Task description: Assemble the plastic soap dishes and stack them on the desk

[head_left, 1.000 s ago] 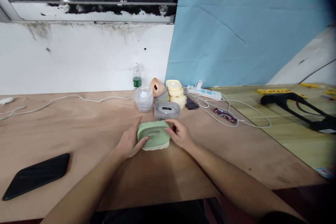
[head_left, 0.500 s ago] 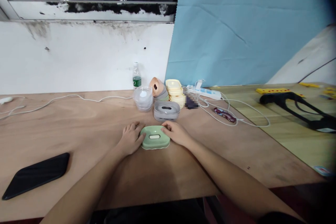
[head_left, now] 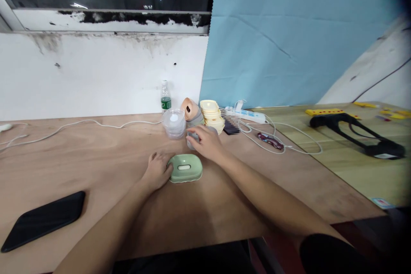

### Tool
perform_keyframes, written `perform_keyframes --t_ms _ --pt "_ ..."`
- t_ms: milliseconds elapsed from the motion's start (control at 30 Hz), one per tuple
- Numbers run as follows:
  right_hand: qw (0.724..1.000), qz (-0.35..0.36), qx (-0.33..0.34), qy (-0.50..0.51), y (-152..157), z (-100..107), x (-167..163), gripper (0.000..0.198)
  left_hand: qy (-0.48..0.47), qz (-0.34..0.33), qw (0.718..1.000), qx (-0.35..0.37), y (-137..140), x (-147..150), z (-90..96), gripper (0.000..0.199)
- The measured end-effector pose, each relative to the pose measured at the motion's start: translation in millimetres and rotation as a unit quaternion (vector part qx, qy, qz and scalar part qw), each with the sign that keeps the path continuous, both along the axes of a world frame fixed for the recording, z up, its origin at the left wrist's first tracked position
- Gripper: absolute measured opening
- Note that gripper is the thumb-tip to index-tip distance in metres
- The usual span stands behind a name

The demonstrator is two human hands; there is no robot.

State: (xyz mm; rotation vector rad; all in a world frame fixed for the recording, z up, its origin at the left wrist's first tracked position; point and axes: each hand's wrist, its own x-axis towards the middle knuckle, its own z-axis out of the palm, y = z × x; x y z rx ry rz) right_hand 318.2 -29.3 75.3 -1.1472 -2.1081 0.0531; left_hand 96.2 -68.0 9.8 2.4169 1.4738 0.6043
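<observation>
A rounded green plastic container (head_left: 185, 173), with a pale oval slot in its top, sits on the wooden table in front of me. My left hand (head_left: 158, 171) holds it at its left side, with the thumb on the near part and the other fingers bent at the far corner. My right hand (head_left: 205, 140) reaches behind it, fingers curled over a grey translucent container (head_left: 192, 141), which the hand mostly hides. Just behind are a stack of clear round plastic tubs (head_left: 174, 125), a tilted orange container (head_left: 189, 109) and a stack of yellow containers (head_left: 212, 115).
A bottle with a green label (head_left: 165, 102) stands against the wall. A black phone-like slab (head_left: 45, 220) lies at left. To the right are a white power strip (head_left: 247, 114), loose white cables, a dark red patterned object (head_left: 270, 140) and a black frame (head_left: 359, 135).
My right hand has left the green container's right side and moved up and away onto the grey container. My left hand stays at the green container. The view has shifted slightly.
</observation>
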Motion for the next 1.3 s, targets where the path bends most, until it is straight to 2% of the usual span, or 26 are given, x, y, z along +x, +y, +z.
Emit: perform_keyframes --t_ms 100,200,333,467,600,667,767,833,900,1033,1133,1300 --pt "0.999 0.030 0.013 -0.036 26 11 -22 0.038 -0.002 -0.004 1.000 0.002 0 0 0.9 0.039" --pt "0.996 0.047 0.001 -0.074 47 7 -40 0.046 -0.006 -0.004 1.000 0.001 -2 0 2.9 0.037" --pt "0.996 0.054 0.002 -0.073 61 0 -51 0.039 -0.012 -0.006 1.000 0.007 -3 0 3.9 0.038" --pt "0.998 0.040 0.052 0.002 54 8 -48 0.030 -0.014 -0.002 1.000 0.017 -1 -1 0.4 0.039" --pt "0.986 0.036 0.076 0.146 22 7 -33 0.025 -0.079 0.041 0.995 0.047 0 -4 0.1 0.053" --pt "0.971 0.057 0.037 0.231 0 -5 -23 0.023 -0.139 0.062 0.986 0.071 -1 -6 4.1 0.062" --pt "0.921 0.120 -0.125 0.348 -28 -30 -11 0.025 -0.195 0.057 0.973 0.107 -6 -7 12.4 0.060" --pt "0.887 0.124 -0.205 0.395 -37 -43 -5 0.030 -0.204 0.036 0.971 0.117 -9 -6 15.8 0.056" --pt "0.873 0.106 -0.246 0.407 -38 -50 0 0.033 -0.209 0.025 0.971 0.114 -11 -5 16.3 0.061" --pt "0.892 0.066 -0.275 0.352 -28 -49 9 0.044 -0.196 0.041 0.977 0.075 -10 -5 13.9 0.071" --pt "0.911 0.032 -0.293 0.290 -23 -46 14 0.057 -0.180 0.039 0.982 0.036 -10 -5 16.0 0.063" --pt "0.930 -0.022 -0.322 0.177 -22 -47 17 0.065 -0.142 0.068 0.987 -0.019 -11 -4 24.1 0.052"
